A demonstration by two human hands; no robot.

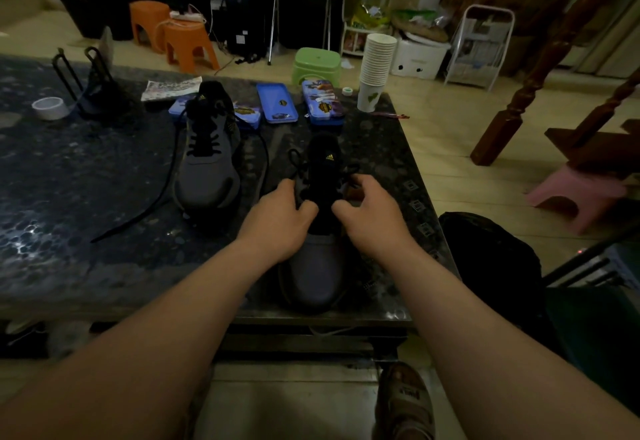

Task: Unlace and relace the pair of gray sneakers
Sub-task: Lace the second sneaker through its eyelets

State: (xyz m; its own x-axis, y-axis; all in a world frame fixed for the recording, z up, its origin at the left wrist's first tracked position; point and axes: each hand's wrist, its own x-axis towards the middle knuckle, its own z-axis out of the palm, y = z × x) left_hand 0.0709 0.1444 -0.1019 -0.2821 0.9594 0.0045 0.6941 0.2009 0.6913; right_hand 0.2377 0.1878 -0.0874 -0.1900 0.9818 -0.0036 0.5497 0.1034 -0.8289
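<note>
Two gray sneakers with black tongues stand on a dark speckled table (86, 197). The near sneaker (311, 277) points its toe at me by the front edge. My left hand (280, 221) and my right hand (372, 218) sit on either side of its tongue, fingers curled on the black lace (296, 162) over the eyelets. The far sneaker (209, 162) stands to the left, laced part way. Its long black lace (152, 207) trails loose across the table to the left.
Blue tins (277, 104) lie behind the shoes. A stack of paper cups (375, 69) stands at the back right corner. A tape roll (50, 107) and a black stand (93, 86) are at the left. Stools and clutter fill the floor beyond. A black bag (491, 259) sits to the right.
</note>
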